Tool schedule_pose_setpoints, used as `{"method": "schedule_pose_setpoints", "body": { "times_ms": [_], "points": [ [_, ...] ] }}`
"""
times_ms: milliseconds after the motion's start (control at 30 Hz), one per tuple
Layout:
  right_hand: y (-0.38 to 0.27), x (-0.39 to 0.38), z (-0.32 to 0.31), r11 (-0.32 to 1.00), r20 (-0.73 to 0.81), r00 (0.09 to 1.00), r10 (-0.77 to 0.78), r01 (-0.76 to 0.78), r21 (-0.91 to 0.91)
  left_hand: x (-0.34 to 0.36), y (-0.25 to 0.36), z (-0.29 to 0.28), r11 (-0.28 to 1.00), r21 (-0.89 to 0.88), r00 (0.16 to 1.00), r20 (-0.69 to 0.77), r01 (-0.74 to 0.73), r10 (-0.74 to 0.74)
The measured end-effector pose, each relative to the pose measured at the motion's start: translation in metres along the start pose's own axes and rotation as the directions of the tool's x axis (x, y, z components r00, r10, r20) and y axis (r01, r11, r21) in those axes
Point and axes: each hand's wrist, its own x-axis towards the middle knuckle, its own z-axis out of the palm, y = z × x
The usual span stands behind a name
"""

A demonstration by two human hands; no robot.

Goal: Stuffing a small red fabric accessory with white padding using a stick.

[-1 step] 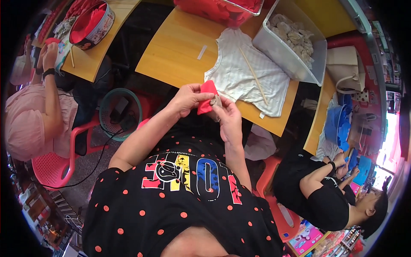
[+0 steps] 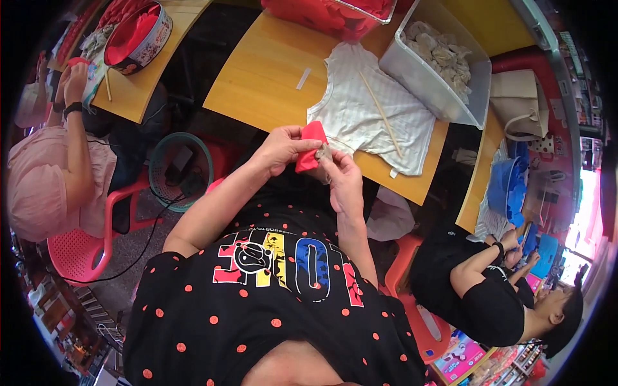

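Note:
Just off the table's near edge, my left hand pinches a folded red piece, which looks like cloth, between thumb and fingers. My right hand closes on a small crumpled greyish-beige piece and presses it against the red one; its kind is too small to make out. Beyond my hands, a white sleeveless shirt lies spread on the yellow wooden table. A thin wooden stick rests on the shirt. To its left is a short pale strip.
A clear bin of beige bundles stands at the far right, a clear box of red pieces at the back. A teal basket sits left. People work on both sides, one in pink, one in black.

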Motion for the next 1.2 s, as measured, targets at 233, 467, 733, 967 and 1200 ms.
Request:
{"method": "schedule_pose_setpoints", "body": {
  "times_ms": [233,467,733,967,1200],
  "points": [
    [0.006,0.0,0.002,0.981,-0.076,0.988,-0.135,0.123,-0.153,-0.008,0.003,0.002,0.979,0.194,0.997,0.068,-0.059,0.046],
    [0.022,0.009,0.001,0.901,-0.109,0.948,-0.3,0.245,-0.357,-0.004,-0.015,-0.004,0.966,0.255,0.997,0.062,-0.048,0.033],
    [0.006,-0.012,0.01,0.712,0.057,0.937,-0.346,0.302,-0.634,-0.006,-0.013,-0.005,0.991,-0.101,0.996,-0.007,0.09,-0.092],
    [0.01,-0.012,0.007,0.739,0.04,0.953,-0.3,0.259,-0.622,-0.01,-0.017,-0.001,0.999,0.041,1.0,0.014,0.026,-0.026],
    [0.002,-0.008,0.022,0.85,-0.076,0.929,-0.361,0.295,-0.437,-0.019,-0.011,0.003,0.991,0.053,0.981,0.147,0.12,-0.127]
  ]
}}
